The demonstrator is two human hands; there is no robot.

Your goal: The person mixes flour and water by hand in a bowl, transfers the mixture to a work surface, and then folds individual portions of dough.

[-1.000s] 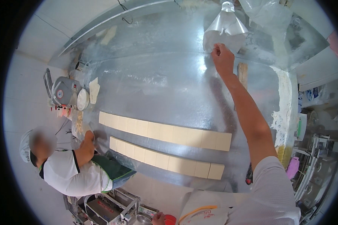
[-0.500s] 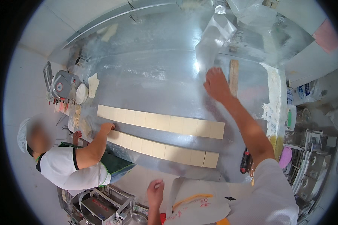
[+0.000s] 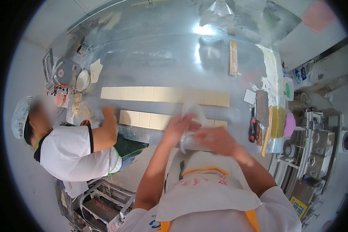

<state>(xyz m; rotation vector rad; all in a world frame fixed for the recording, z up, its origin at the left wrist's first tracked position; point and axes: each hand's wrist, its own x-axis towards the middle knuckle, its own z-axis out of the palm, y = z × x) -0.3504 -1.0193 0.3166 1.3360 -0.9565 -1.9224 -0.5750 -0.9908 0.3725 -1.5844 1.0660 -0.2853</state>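
Over the right part of the front row of pale, flat, dough-like pieces point(image 3: 143, 119), my two hands come together around a blurred strip of clear plastic film point(image 3: 192, 110). My left hand point(image 3: 179, 127) pinches the film with bent fingers. Beside it, my right hand point(image 3: 217, 140) touches or overlaps the film, its fingers smeared by motion. Part of the front row is hidden behind my hands and the film. Farther back lies a second row of pale pieces point(image 3: 143, 93), its middle veiled by the blurred film.
A co-worker's hand point(image 3: 109, 112) is near the front row's left end. Right of the rows lie a cleaver point(image 3: 262, 106), a red-and-black tool point(image 3: 252, 129) and a brush point(image 3: 273, 123). A wooden bar point(image 3: 233, 58) and plastic sheeting point(image 3: 218, 13) lie farther back; a scale point(image 3: 65, 72) stands left.
My right hand has drawn back from the far side of the table to the front. My left hand has risen to meet it, with film between them. The view has shifted.
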